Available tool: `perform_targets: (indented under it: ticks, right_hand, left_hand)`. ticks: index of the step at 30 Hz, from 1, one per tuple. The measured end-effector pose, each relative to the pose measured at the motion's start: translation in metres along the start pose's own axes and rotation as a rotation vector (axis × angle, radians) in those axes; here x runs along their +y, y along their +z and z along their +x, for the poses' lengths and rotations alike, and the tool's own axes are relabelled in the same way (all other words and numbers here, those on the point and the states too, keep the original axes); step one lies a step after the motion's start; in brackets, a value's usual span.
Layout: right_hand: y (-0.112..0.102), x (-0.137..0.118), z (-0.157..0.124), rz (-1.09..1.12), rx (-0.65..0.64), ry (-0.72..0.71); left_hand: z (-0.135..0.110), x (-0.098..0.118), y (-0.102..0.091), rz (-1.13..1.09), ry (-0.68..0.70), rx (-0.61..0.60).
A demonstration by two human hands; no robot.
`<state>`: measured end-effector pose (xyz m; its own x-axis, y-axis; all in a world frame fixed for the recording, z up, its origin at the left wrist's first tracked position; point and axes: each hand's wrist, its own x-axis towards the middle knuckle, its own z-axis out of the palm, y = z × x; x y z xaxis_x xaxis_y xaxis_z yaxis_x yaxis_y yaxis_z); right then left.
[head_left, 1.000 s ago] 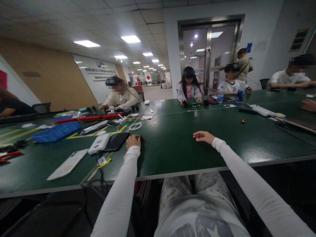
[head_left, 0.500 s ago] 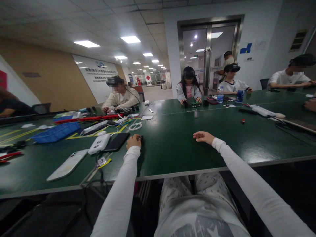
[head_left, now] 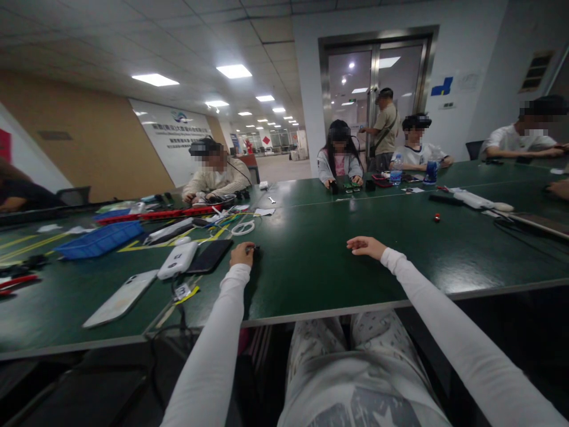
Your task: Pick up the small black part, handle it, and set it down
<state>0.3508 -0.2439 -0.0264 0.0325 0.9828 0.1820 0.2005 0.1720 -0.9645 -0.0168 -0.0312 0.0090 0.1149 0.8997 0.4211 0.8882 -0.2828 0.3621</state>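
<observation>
My left hand rests on the dark green table, its fingers curled round a small dark object that I cannot make out. A black phone and a white device lie just left of it. My right hand lies flat on the bare table top with its fingers stretched out towards the left and nothing in it. Both arms are in white sleeves.
A white phone lies near the front left edge, a blue tray and red bars farther left. A small red piece sits right of centre. Several people sit round the table; one stands by the glass door.
My hands have stayed where they were. The standing person at the door has walked to the left.
</observation>
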Motion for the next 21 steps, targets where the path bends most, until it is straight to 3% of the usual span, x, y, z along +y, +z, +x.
perform_targets:
  ticks: [10,18,21]
  right_hand:
    - [-0.002,0.004,0.002,0.003,-0.017,0.000]
    - [0.000,0.003,0.001,-0.001,0.000,0.006]
    - [-0.002,0.005,0.003,-0.001,-0.018,-0.003]
  left_hand:
    - [0.006,-0.009,0.010,0.056,0.130,-0.077]
    - [0.003,-0.006,0.007,0.103,0.136,-0.072]
    - [-0.001,0.000,0.011,0.090,0.201,-0.072]
